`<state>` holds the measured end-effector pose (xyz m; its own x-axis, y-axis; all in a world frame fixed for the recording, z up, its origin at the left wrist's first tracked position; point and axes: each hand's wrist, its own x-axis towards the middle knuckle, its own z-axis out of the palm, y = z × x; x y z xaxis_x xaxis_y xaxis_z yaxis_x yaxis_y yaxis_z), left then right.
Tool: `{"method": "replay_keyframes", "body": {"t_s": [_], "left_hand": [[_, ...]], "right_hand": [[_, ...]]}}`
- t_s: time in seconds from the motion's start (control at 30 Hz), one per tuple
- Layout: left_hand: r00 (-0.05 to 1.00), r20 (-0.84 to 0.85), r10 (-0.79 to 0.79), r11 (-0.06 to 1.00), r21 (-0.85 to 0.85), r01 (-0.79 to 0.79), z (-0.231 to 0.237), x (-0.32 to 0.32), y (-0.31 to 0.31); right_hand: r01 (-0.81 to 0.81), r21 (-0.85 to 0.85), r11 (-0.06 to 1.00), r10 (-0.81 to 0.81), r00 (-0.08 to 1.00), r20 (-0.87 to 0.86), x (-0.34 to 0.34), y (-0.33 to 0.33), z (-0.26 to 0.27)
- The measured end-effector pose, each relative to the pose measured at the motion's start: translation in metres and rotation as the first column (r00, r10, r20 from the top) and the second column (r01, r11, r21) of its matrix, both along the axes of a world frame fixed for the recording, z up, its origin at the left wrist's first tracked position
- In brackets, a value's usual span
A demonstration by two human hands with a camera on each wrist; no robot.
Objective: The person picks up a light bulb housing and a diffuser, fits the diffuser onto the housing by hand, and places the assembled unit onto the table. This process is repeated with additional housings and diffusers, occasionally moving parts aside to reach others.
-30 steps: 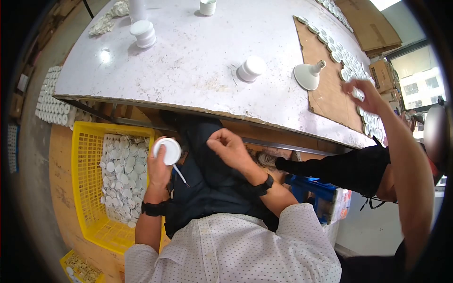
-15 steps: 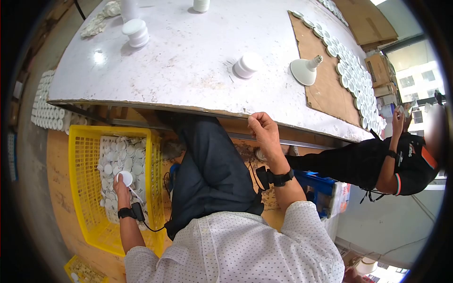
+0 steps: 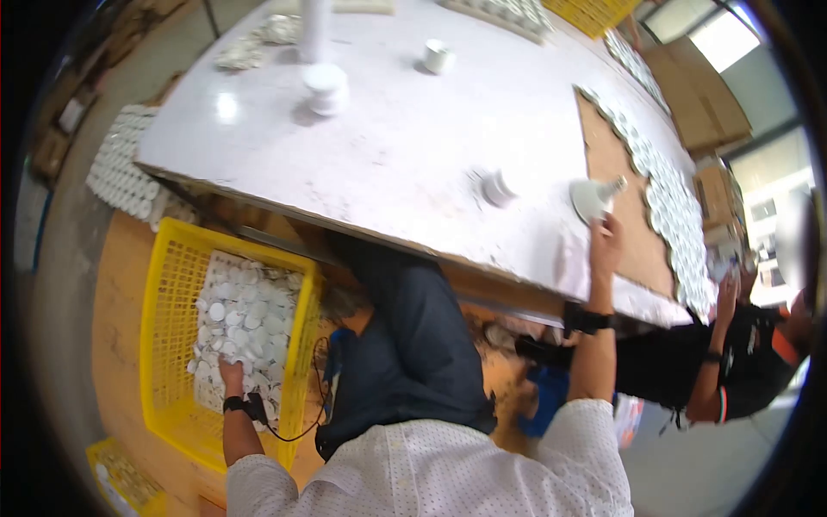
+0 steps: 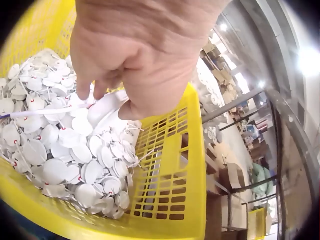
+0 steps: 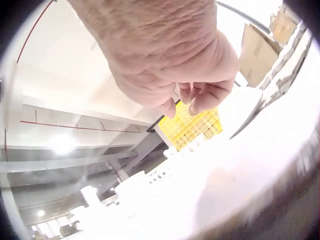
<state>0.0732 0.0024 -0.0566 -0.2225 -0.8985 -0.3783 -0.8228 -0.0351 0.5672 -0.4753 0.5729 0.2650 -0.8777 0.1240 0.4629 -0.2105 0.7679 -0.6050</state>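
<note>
My left hand curls its fingers round a white disc, which lies beneath them, tilted; its long white cord points left, nearly level, in the left wrist view. The disc is over the heaped discs inside the yellow crate. My right hand, its fingers loosely bent and apart, is at a white cone on the counter, well right of the crate.

Before you: basket, yellow; discs in it, white with small red spots. Your shirt: white, dark-dotted. Your trousers: dark navy. Desk: pale, brown-flecked. Cardboard: brown.
</note>
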Motion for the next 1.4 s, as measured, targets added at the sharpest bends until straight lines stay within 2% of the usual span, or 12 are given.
{"method": "replay_keyframes", "body": {"t_s": [0.2, 0.27, 0.43, 0.5, 0.57, 0.67, 0.7, 0.8, 0.83, 0.93, 1.17, 1.4], "left_hand": [[0.993, 0.015, -0.118, 0.992, 0.034, 0.118, 0.037, -0.033, 0.065], [0.993, -0.004, -0.116, 0.992, 0.056, 0.116, 0.041, -0.040, 0.083], [0.974, -0.066, -0.217, 0.974, 0.054, 0.221, 0.053, -0.050, 0.103], [0.972, -0.105, -0.208, 0.972, 0.088, 0.218, 0.032, -0.041, 0.094], [0.972, -0.116, -0.203, 0.969, 0.122, 0.216, 0.035, -0.050, 0.093], [0.971, -0.219, -0.091, 0.945, 0.288, 0.154, 0.088, -0.090, 0.105], [0.942, -0.314, -0.121, 0.955, 0.222, 0.197, 0.074, -0.094, 0.104], [0.874, -0.388, -0.291, 0.938, 0.063, 0.340, 0.090, -0.134, 0.116], [0.862, -0.460, -0.213, 0.913, 0.220, 0.343, 0.122, -0.154, 0.127], [0.744, -0.587, -0.321, 0.860, 0.149, 0.488, 0.138, -0.186, 0.144], [0.567, -0.780, -0.263, 0.763, 0.191, 0.617, 0.228, -0.246, 0.195], [0.323, -0.810, -0.489, 0.757, -0.210, 0.619, 0.323, -0.287, 0.234]], "right_hand": [[0.093, 0.170, 0.981, -0.057, 0.976, -0.208, -0.096, 0.044, 0.001], [0.053, 0.178, 0.983, -0.077, 0.988, 0.131, -0.099, 0.032, 0.027], [0.098, 0.297, 0.950, -0.107, 0.994, 0.013, -0.108, 0.027, 0.025], [0.142, 0.256, 0.956, -0.112, 0.985, -0.128, -0.097, 0.019, 0.032], [0.043, -0.158, 0.986, -0.062, 0.991, -0.116, -0.081, 0.005, 0.046], [-0.104, -0.685, 0.721, 0.087, 0.994, -0.060, -0.055, -0.018, 0.064], [-0.138, -0.843, 0.520, 0.160, 0.985, -0.063, -0.054, -0.020, 0.060], [-0.122, -0.981, 0.150, 0.320, 0.945, -0.069, -0.032, -0.043, 0.057], [-0.120, -0.990, 0.071, 0.392, 0.916, -0.083, -0.026, -0.049, 0.053], [-0.061, -0.990, -0.124, 0.535, 0.837, -0.119, 0.000, -0.077, 0.053], [0.012, -0.982, -0.188, 0.537, 0.839, -0.092, 0.030, -0.122, 0.052], [0.072, -0.976, -0.205, 0.593, 0.803, -0.065, 0.060, -0.155, 0.053]]}}
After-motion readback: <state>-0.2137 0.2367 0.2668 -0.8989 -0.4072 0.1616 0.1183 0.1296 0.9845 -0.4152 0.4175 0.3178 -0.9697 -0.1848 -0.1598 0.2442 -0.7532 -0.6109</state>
